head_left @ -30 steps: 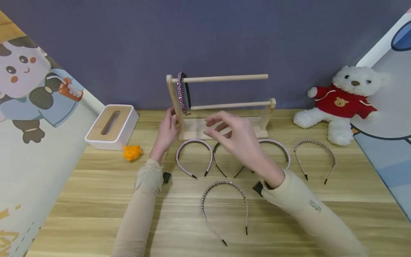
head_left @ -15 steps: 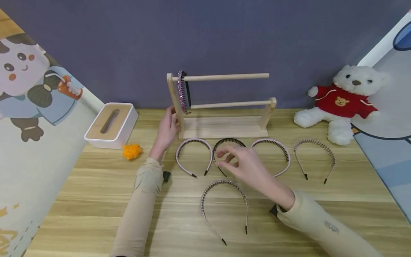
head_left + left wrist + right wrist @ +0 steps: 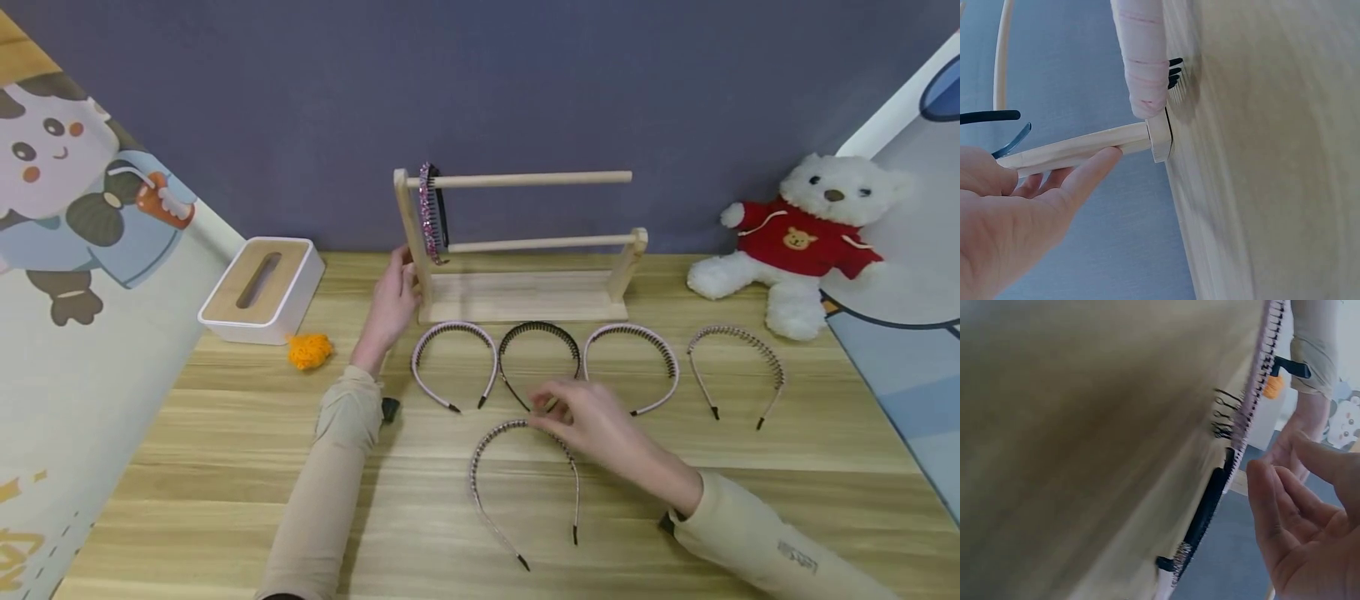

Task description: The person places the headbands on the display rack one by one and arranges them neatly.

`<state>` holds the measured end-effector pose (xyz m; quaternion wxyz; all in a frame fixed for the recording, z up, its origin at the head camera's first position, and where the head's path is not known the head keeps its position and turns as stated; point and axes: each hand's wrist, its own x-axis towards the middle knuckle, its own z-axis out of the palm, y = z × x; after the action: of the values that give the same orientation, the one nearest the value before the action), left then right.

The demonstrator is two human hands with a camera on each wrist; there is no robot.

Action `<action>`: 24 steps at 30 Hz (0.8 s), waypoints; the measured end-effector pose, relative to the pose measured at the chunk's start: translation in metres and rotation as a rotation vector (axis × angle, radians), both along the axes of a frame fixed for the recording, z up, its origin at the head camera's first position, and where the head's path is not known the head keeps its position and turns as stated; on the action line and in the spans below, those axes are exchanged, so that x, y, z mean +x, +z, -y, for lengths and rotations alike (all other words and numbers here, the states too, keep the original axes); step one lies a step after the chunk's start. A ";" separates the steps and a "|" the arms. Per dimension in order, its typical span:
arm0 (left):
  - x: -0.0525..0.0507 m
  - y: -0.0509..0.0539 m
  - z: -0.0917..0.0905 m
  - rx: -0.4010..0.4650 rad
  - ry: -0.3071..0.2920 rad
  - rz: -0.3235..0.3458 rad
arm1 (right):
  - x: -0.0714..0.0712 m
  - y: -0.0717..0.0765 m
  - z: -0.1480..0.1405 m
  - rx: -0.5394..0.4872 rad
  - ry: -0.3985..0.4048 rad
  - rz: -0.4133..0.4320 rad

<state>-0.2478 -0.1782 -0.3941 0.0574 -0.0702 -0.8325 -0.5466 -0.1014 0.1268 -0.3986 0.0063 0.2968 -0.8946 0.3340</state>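
Note:
My left hand (image 3: 392, 300) grips the left upright of a wooden headband rack (image 3: 517, 296). In the left wrist view, the fingers of the left hand (image 3: 1035, 215) lie along the post. A glittery pink toothed headband (image 3: 427, 217) hangs at the left end of the upper bar. My right hand (image 3: 596, 425) hovers over the top of the nearest beaded headband (image 3: 475, 471), thumb and fingers bent and apart. No held object shows in the right hand (image 3: 1310, 544) in the right wrist view. Behind it lies a black headband (image 3: 538, 324), its lower part partly hidden.
Two pink headbands lie beside the black one, a left pink headband (image 3: 453, 325) and a right pink headband (image 3: 637, 328). Farther right is another beaded headband (image 3: 738, 332). A tissue box (image 3: 258, 292) and an orange clump (image 3: 309, 352) sit left; a teddy bear (image 3: 798, 237) sits right.
My right hand has moved from in front of the rack down toward me, past the black headband, to the nearest beaded headband. The left hand stays on the rack.

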 end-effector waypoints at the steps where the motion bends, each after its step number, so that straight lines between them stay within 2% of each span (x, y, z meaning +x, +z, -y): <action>1: 0.000 0.000 0.000 -0.001 0.001 -0.002 | 0.001 -0.002 -0.001 0.012 -0.003 0.001; 14: 0.002 0.001 0.000 -0.007 -0.008 0.001 | 0.004 -0.013 -0.005 0.121 -0.011 0.010; 24: 0.002 0.002 0.000 0.006 -0.013 0.006 | 0.004 -0.015 -0.004 0.135 0.004 0.048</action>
<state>-0.2455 -0.1785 -0.3925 0.0514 -0.0738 -0.8305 -0.5497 -0.0973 0.1306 -0.4139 -0.0360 0.2900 -0.9144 0.2800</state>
